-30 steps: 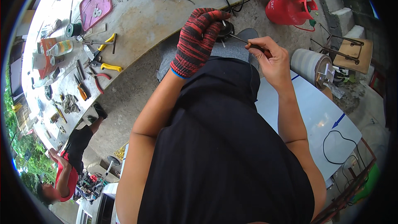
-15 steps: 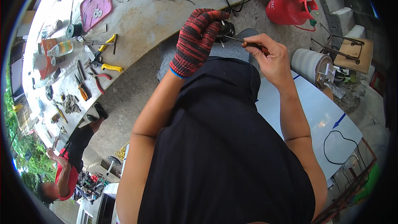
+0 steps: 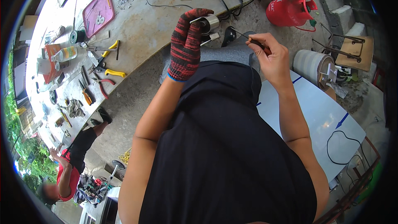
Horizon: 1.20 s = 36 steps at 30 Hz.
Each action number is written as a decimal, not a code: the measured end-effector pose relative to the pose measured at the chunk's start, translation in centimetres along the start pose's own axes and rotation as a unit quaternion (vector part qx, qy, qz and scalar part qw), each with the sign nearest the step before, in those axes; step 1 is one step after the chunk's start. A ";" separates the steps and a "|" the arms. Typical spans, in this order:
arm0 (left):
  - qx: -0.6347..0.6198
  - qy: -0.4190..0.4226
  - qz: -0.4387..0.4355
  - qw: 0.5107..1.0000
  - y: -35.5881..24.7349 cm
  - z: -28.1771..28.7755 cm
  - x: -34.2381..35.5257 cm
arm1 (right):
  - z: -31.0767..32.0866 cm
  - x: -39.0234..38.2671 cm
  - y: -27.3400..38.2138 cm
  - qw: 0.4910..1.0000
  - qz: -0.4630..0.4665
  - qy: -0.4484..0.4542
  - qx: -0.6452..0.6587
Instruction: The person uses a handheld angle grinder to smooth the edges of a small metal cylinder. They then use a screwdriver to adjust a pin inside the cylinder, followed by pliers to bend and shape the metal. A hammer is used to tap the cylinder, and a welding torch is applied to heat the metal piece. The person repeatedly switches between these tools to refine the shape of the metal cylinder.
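My left hand (image 3: 186,46), in a red-and-black striped knit glove, is closed around a silvery cylindrical metal part (image 3: 212,23) with a hollow end and thin prongs. My bare right hand (image 3: 270,56) grips a screwdriver (image 3: 256,44) by its dark and orange handle. Its thin shaft points up and left toward the metal part, with a gap between the tip and the part. Both hands are over my lap, near the edge of the worktable (image 3: 153,29). The gloved fingers hide some of the metal part.
On the table lie yellow-handled pliers (image 3: 112,73), red-handled pliers (image 3: 103,86), a pink tray (image 3: 105,18), a wire spool (image 3: 77,35) and a plastic bottle (image 3: 68,53). A red gas cylinder (image 3: 288,10) stands right of the table. Beyond the table's left side is another person (image 3: 72,178).
My left hand has turned and shifted slightly left, bringing the metal part's side and hollow end into view. The screwdriver tip has come away from the part; my right hand has barely moved.
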<state>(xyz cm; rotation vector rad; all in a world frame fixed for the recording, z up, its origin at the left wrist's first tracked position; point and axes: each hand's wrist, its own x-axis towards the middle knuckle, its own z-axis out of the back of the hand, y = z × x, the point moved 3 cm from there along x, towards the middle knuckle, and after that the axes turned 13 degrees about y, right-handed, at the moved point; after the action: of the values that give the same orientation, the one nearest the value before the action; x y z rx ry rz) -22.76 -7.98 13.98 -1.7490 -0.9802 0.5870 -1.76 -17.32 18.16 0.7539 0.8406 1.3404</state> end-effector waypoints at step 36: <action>0.052 -0.042 -0.002 0.998 1.5 0.9 -0.9 | -3.0 0.9 5.5 0.996 0.054 0.017 -0.072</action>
<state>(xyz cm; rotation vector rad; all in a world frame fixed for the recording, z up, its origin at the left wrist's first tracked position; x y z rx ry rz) -23.44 -8.47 12.23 -1.6409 -0.9938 0.7005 -7.12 -15.92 21.24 0.6726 0.7300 1.4976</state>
